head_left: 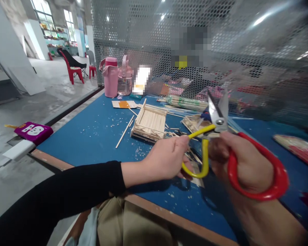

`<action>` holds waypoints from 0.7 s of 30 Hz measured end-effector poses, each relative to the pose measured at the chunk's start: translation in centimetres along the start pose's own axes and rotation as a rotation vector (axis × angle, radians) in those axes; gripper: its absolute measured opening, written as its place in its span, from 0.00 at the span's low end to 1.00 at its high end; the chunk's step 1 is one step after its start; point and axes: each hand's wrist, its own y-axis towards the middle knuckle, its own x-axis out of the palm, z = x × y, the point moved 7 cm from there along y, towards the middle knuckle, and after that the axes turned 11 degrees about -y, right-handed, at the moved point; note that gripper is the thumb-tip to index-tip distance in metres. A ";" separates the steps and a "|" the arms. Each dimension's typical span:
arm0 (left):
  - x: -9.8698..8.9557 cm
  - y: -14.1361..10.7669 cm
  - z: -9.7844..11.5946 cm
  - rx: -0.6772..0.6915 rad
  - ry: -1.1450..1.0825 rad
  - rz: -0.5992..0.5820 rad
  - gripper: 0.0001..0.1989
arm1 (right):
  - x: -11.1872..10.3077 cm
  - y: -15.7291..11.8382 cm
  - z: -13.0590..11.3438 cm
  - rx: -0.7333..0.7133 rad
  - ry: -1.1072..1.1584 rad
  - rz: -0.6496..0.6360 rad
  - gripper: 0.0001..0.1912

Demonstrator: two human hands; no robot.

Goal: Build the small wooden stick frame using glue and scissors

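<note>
A pair of scissors [220,122], with one yellow and one red handle, is raised above the table with its blades apart and pointing away. My left hand [166,157] is closed on the yellow handle loop. My right hand [251,160] has its fingers through and around the red loop. Just beyond my left hand sits a small box-like frame of thin wooden sticks [152,118]. Several loose sticks [125,131] and pale scraps lie around it. Behind the scissors, partly hidden, is another piece made of sticks [193,123].
The blue table [74,140] ends at a perforated metal screen [154,41]. A pink flask [111,77] and a clear-bodied bottle [125,80] stand at the back. A wrapped stick bundle [186,102] lies along the screen. A red-and-white packet [297,148] is at right, a purple object [33,132] at the left edge.
</note>
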 end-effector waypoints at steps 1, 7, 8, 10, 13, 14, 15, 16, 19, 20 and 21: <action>0.4 0.0 -0.2 -0.035 -0.061 -0.017 0.16 | -0.1 0.1 0.2 0.040 0.034 0.022 0.27; 2.6 -0.5 -0.6 -0.173 -0.310 -0.034 0.14 | -1.0 0.3 0.7 0.092 0.008 0.156 0.27; 2.7 -0.6 -0.6 -0.182 -0.321 -0.029 0.13 | -1.1 0.3 0.6 0.081 0.001 0.187 0.27; 2.6 -0.6 -0.6 -0.163 -0.301 -0.041 0.12 | -1.4 0.3 0.1 0.025 0.016 0.244 0.26; 0.8 -0.2 0.0 -0.030 -0.181 0.000 0.12 | -0.5 0.6 -0.9 -0.109 0.077 0.134 0.26; -0.4 -0.1 0.3 0.016 -0.134 0.065 0.13 | 0.0 0.8 -1.1 -0.143 0.111 0.044 0.27; -1.7 -0.1 0.7 0.065 -0.075 0.159 0.15 | 0.5 0.9 -1.2 -0.159 0.141 -0.045 0.26; -2.7 -0.1 1.2 0.135 -0.006 0.232 0.15 | 0.8 0.9 -1.1 -0.154 0.166 -0.121 0.23; -3.4 -0.4 2.4 0.245 0.199 0.233 0.16 | 1.3 0.7 0.1 -0.053 0.218 -0.296 0.10; -3.3 -0.6 2.7 0.284 0.262 0.227 0.16 | 1.6 0.4 0.5 -0.030 0.223 -0.357 0.09; -3.0 -0.8 3.0 0.324 0.321 0.216 0.17 | 1.9 0.0 0.7 -0.021 0.214 -0.412 0.09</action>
